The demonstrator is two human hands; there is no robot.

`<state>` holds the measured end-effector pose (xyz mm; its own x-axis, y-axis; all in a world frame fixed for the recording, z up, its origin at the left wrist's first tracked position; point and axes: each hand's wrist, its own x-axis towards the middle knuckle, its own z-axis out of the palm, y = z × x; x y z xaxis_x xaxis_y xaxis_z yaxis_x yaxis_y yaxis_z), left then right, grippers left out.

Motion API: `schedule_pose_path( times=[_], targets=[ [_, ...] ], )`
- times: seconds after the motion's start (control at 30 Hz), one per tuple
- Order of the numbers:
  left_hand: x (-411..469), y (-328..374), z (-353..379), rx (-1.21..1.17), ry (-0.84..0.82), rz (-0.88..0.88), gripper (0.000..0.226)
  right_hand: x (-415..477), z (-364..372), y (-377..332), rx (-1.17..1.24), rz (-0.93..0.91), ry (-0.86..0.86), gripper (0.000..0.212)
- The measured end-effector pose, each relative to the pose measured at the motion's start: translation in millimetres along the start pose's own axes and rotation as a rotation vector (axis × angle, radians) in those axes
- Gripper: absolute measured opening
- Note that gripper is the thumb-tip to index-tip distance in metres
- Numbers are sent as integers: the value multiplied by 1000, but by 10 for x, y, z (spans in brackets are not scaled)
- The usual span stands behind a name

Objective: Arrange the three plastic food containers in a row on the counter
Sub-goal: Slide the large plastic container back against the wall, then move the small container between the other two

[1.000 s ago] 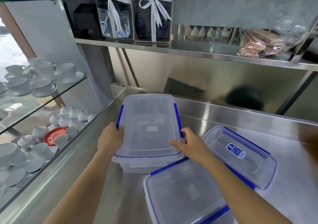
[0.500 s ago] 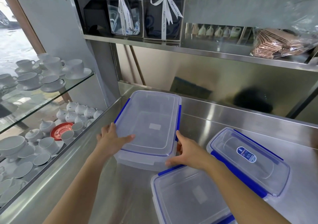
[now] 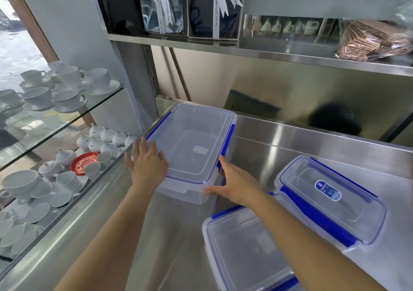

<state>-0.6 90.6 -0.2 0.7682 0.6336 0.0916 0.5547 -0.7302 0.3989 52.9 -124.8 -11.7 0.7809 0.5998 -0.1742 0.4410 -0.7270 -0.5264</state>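
Three clear plastic containers with blue clips stand on the steel counter [image 3: 290, 147]. The far container [image 3: 194, 143] sits at the back left, close to the counter's left edge. My left hand [image 3: 146, 163] lies flat on its near left corner, fingers straight and apart. My right hand [image 3: 234, 183] cups its near right corner, thumb along the front wall, fingers at the blue side clip. A second container [image 3: 245, 252] is near me under my right forearm. The third container [image 3: 335, 199], with a blue label on its lid, lies angled at the right.
Left of the counter, glass shelves [image 3: 67, 116] hold white cups, saucers and a red saucer [image 3: 83, 162]. A steel shelf [image 3: 268, 53] above the counter carries ribboned gift boxes [image 3: 214, 7] and a plastic bag of brown items [image 3: 375, 40]. A steel back wall closes the counter's far side.
The far container has slid away from me toward the back left. My left hand has gone from gripping its side to lying flat on the corner; my right hand shifted to the near right corner.
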Motion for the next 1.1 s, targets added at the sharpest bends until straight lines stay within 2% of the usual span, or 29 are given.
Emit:
schedule_pose_path(
  times=[0.07, 0.13, 0.17, 0.27, 0.33, 0.5, 0.63, 0.7, 0.8, 0.87, 0.97, 1.03, 1.1],
  targets=[
    [-148, 188, -46, -55, 141, 90, 43, -56, -71, 97, -57, -45, 106, 89],
    [-337, 446, -96, -159, 250, 291, 36, -97, -180, 303, -203, -33, 262, 71],
    [-452, 585, -116, -216, 248, 402, 31, -120, -243, 435, -276, 8, 309, 64],
    [-810, 969, -93, -270, 39, 706, 27, -239, -405, 851, -412, 197, 254, 57],
    [-1002, 1144, 55, -171, -141, 801, 35, -337, -456, 1056, -428, 245, 165, 55],
    [-1273, 1224, 469, 169, -490, 779, 77, -540, -523, 1196, -458, 210, 241, 41],
    [-1390, 1138, 633, 212, -592, 784, 109, -701, -602, 1262, -507, 260, 186, 39],
    [-1392, 1129, 659, 218, -624, 785, 113, -781, -640, 1261, -583, 290, 194, 34],
    [-1368, 1152, 625, 201, -692, 766, 106, -815, -683, 1207, -671, 367, 181, 32],
    [-1367, 1167, 573, 211, -650, 762, 96, -806, -685, 1185, -474, 310, 149, 35],
    [-1368, 1127, 459, 274, -526, 668, 88, -807, -679, 1090, 218, 187, -31, 50],
    [-1341, 1055, 357, 386, -574, 562, 97, -788, -634, 1048, 345, 140, -139, 61],
    [-1314, 985, 248, 445, -694, 492, 102, -748, -566, 1063, 269, 115, -200, 65]
  ],
)
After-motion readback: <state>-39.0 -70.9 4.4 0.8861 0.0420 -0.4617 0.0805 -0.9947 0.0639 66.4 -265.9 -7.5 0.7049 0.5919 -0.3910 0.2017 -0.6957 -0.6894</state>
